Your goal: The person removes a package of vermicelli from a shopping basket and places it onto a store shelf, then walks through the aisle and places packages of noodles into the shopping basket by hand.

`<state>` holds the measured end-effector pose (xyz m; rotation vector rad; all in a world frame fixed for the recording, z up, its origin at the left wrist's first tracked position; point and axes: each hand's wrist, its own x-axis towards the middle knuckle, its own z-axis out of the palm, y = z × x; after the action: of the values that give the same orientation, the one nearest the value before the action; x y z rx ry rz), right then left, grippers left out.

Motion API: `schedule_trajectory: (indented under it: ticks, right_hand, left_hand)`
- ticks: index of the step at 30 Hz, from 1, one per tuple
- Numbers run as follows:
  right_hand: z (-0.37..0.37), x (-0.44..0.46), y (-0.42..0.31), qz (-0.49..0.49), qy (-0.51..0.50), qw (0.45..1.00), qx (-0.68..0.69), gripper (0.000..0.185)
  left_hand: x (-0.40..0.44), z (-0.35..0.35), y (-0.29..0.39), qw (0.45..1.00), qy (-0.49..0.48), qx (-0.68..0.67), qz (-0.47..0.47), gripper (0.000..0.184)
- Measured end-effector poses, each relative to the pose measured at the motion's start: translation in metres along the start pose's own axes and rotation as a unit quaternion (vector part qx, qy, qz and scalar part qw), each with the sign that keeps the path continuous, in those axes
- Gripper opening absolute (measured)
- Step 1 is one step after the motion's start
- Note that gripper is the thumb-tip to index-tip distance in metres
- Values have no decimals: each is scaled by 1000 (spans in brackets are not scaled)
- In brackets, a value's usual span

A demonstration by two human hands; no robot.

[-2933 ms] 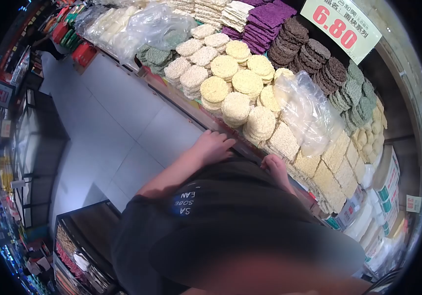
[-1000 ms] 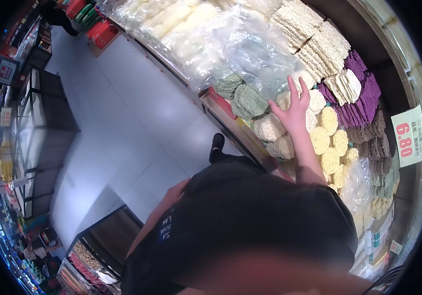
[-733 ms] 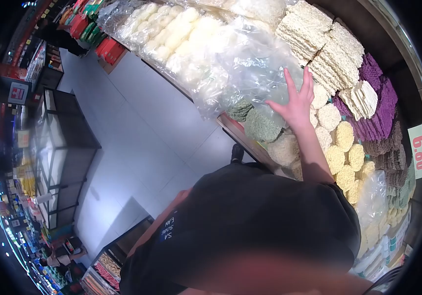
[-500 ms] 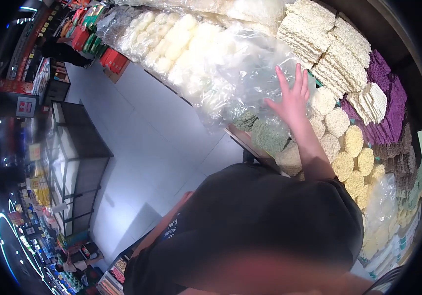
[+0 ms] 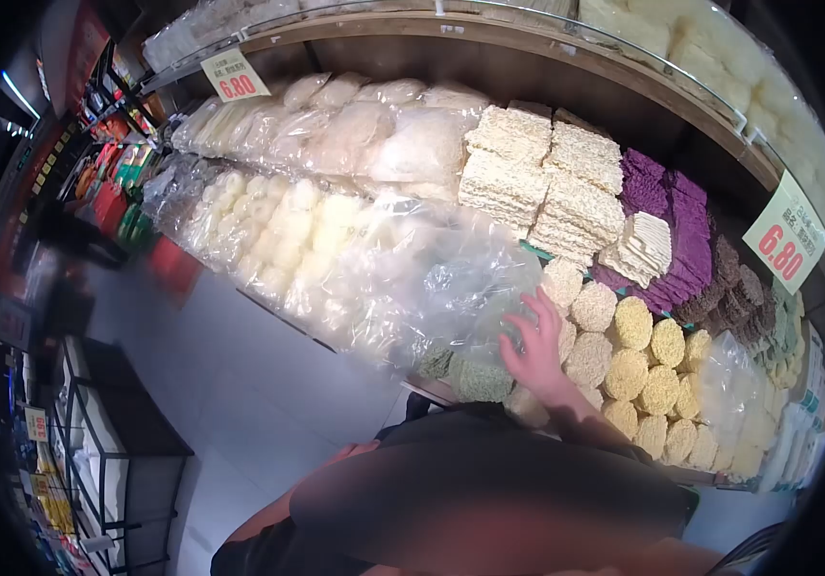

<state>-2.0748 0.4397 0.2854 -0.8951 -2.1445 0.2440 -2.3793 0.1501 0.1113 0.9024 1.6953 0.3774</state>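
As I watched, the right hand (image 5: pixel 533 353), fingers spread, was nearer the clear plastic sheet (image 5: pixel 461 283) stretching toward ten o'clock, perhaps touching; the left hand (image 5: pixel 362 448) I couldn't read.

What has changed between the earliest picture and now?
The right hand has reached forward and left to the edge of the clear plastic; contact is unclear. The left hand has drawn back to the person's side. The view has swung left. Nothing appears grasped or released; the purple stacks stayed put.
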Motion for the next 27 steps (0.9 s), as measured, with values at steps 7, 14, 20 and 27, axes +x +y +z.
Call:
schedule_trajectory:
  ticks: [7,14,20,27]
  right_hand:
    - [21,-59,-73,213,-322,816,430,23]
    - [38,-53,-98,136,-361,807,448,33]
    - [75,-84,-125,459,-207,716,484,31]
    - [71,-113,-148,492,-128,714,480,30]
  left_hand:
    - [54,-47,42,987,-87,97,98,51]
    - [86,-87,58,956,-174,173,158,51]
    - [107,-114,47,927,-247,224,172,51]
    - [118,-111,45,891,-297,279,201,51]
